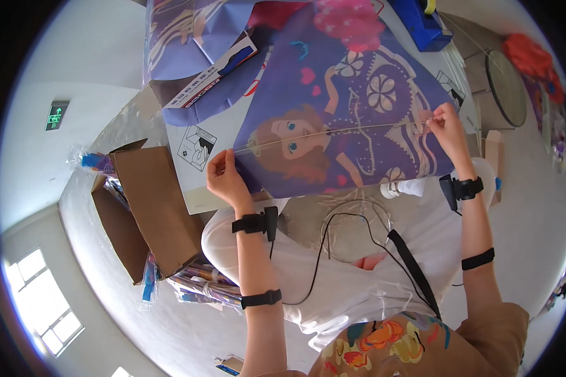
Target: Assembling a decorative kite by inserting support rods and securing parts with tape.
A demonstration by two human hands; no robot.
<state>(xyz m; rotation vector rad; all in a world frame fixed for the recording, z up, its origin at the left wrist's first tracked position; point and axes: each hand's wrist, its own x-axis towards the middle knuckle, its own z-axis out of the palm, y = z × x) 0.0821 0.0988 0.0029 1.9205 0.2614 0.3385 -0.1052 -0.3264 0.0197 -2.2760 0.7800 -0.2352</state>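
Thin cord [329,132] drawn across the purple printed sheet [282,78].
Left hand [226,177] pinches it at the sheet's 8 o'clock, right hand [446,129] at 3 o'clock; even tension, without creasing the sheet, should serve best.

Apparently a packing workshop, blue tape dispenser [429,32], open cardboard box [160,210], wrapped bundles [201,284], green exit sign [57,115]

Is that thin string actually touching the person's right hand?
Touching. The head view shows it: the thin string runs straight across the purple poster and ends in the right hand's pinch.
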